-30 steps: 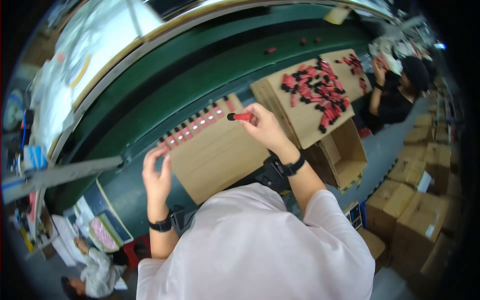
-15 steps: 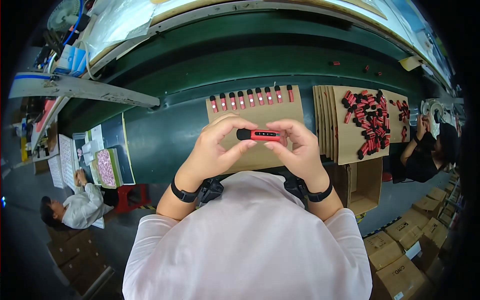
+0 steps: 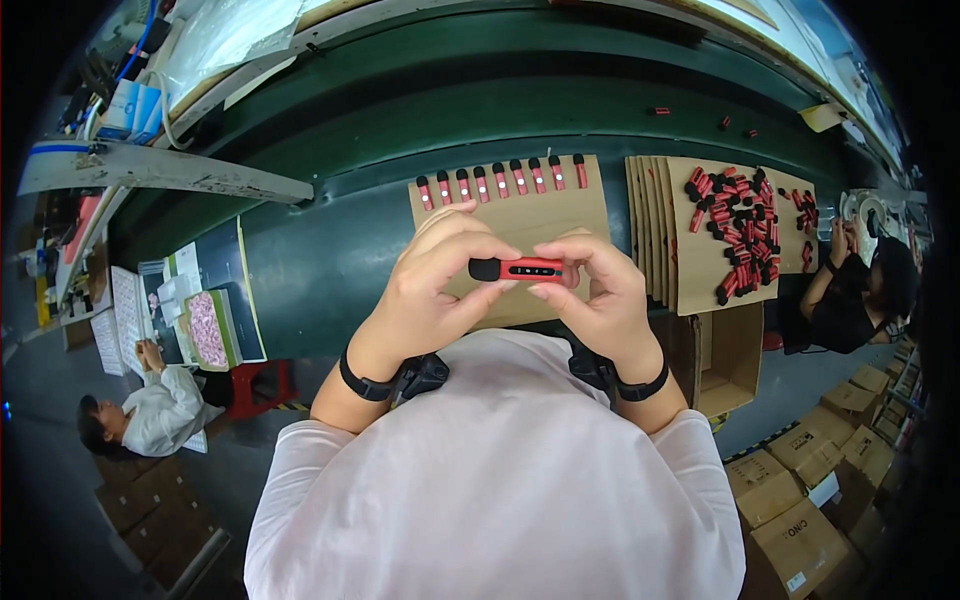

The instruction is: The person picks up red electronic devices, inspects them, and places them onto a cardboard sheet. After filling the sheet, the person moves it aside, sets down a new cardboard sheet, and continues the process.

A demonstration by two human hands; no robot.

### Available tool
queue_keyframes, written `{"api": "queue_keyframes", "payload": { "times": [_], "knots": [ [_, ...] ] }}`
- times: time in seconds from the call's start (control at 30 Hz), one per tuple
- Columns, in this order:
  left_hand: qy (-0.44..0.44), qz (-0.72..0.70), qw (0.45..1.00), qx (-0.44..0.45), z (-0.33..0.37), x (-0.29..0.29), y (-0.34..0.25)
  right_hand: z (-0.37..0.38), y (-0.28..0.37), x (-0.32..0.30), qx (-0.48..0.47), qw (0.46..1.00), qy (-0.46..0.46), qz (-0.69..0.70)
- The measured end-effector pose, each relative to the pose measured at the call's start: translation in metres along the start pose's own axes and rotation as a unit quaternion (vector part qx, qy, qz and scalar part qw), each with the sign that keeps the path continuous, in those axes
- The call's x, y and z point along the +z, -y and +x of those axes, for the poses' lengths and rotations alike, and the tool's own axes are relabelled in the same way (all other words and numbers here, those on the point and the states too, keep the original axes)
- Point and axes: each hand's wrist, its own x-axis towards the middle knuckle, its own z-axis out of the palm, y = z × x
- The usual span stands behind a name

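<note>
Between my two hands is a small red microphone (image 3: 531,270) with a black foam head, lying sideways with its row of buttons facing up. My left hand (image 3: 445,275) pinches it by the black head end. Thumb and fingertips of my right hand (image 3: 592,282) grip its red tail end. Below them on the bench lies a brown cardboard sheet (image 3: 570,222), partly covered by my hands. Along its far edge runs a row of similar red microphones (image 3: 501,182), heads pointing away from me; most show a white spot.
Right of the sheet stand stacked cardboard pieces (image 3: 655,235) and a heap of red microphones (image 3: 738,235). An open carton (image 3: 730,360) is below. A metal post (image 3: 200,175) juts in at left. Co-workers sit left (image 3: 165,410) and right (image 3: 850,290).
The microphone has rolled slightly between my fingers, so its button strip faces up more fully. My grip stays the same; the whole view has shifted a little.
</note>
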Motion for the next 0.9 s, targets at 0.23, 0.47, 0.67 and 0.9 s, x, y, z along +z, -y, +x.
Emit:
{"api": "queue_keyframes", "payload": {
  "times": [0.23,0.47,0.67,0.9],
  "knots": [
    [0.014,0.011,1.0,0.018,0.003,0.001,0.002,0.002,0.002,-0.001,0.146,0.976,0.03,0.158],
    [0.048,0.038,0.998,0.003,0.006,0.006,0.009,0.002,-0.006,-0.004,0.162,0.979,0.041,0.115],
    [0.124,0.06,0.99,-0.02,0.016,0.024,0.028,-0.003,-0.047,-0.024,0.245,0.951,0.092,0.166],
    [0.131,0.023,0.988,-0.078,0.058,0.059,0.079,-0.03,-0.114,-0.056,0.288,0.936,-0.001,0.202]
  ]
}}
